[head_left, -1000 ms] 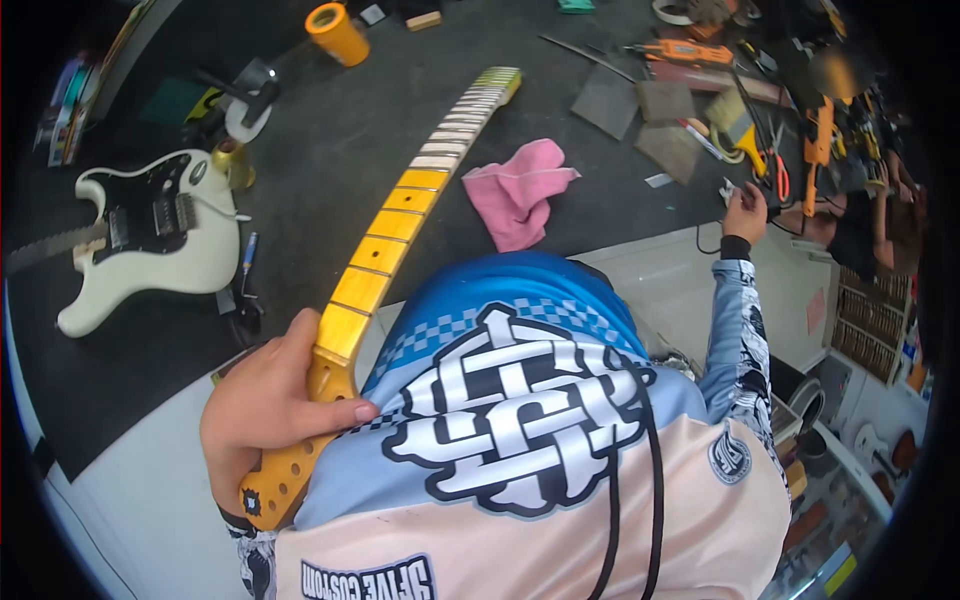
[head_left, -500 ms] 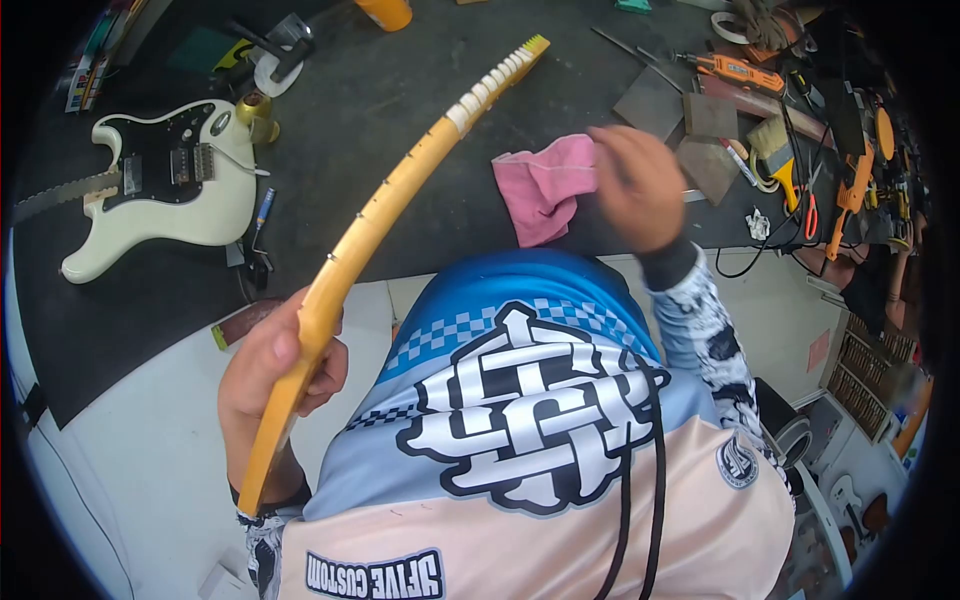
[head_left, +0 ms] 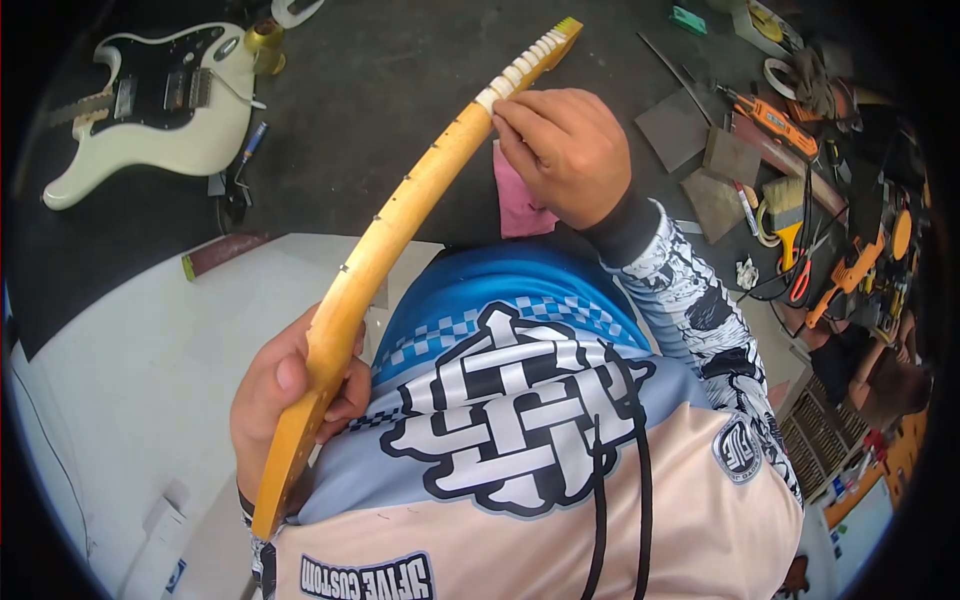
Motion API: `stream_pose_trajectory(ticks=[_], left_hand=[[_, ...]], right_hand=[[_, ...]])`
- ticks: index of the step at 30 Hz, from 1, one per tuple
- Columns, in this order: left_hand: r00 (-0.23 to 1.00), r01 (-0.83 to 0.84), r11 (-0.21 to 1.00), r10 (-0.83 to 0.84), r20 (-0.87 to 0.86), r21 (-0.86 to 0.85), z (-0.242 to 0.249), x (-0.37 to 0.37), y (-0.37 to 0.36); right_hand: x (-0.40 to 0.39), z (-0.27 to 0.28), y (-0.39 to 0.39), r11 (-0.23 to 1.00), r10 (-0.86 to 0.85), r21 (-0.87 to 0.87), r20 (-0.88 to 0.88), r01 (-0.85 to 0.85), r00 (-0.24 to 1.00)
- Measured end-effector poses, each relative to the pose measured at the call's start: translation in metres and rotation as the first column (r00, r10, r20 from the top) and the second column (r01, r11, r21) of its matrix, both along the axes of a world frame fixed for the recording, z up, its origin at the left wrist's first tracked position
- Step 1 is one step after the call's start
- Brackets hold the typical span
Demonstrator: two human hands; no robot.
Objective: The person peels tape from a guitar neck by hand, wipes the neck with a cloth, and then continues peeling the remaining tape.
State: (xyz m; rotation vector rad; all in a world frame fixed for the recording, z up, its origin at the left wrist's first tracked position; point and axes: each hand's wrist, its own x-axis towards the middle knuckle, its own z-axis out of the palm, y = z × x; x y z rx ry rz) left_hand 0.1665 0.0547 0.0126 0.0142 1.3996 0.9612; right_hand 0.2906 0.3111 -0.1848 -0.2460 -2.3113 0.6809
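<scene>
A wooden guitar neck (head_left: 400, 215) slants up across the view, with dark fret ends along its edge. White masking tape (head_left: 520, 68) covers the upper stretch between frets, with a yellow-green bit at the far tip. My left hand (head_left: 290, 385) is closed around the neck near its lower, headstock end. At the lowest strip of tape, my right hand (head_left: 565, 150) pinches with thumb and forefinger against the edge of the neck. Partly behind that hand, a pink cloth (head_left: 520, 205) lies on the dark bench mat (head_left: 370, 90).
A cream electric guitar (head_left: 165, 110) lies at left, near a blue-handled tool (head_left: 253, 143). To the right are metal plates (head_left: 672, 130), an orange rotary tool (head_left: 775, 120), a brush (head_left: 785, 215) and orange-handled scissors (head_left: 800, 280). A dark red block (head_left: 225, 252) rests at the bench edge.
My right hand has left the pink cloth and moved left and up to the taped part of the neck. My left hand still holds the neck. The view has shifted slightly.
</scene>
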Motion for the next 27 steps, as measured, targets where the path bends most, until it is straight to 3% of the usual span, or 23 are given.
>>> stream_pose_trajectory(ticks=[3,7,18,27], left_hand=[[0.996,-0.083,0.996,0.081,-0.04,-0.044,0.006,0.011,0.007],[0.991,-0.052,0.998,0.055,0.123,-0.028,0.001,0.009,0.007],[0.998,0.003,0.995,0.002,0.058,-0.096,0.016,0.01,0.024],[0.996,-0.041,0.997,0.046,0.078,-0.065,0.015,0.009,0.021]], right_hand=[[0.003,0.006,0.007,0.999,0.05,0.012,-0.001,-0.05,0.999],[0.007,0.013,0.019,0.993,0.116,0.008,0.052,-0.116,0.992],[0.004,0.013,0.021,0.996,0.048,-0.077,0.011,-0.047,0.999],[0.007,0.009,0.032,0.955,0.166,-0.247,-0.01,-0.164,0.986]])
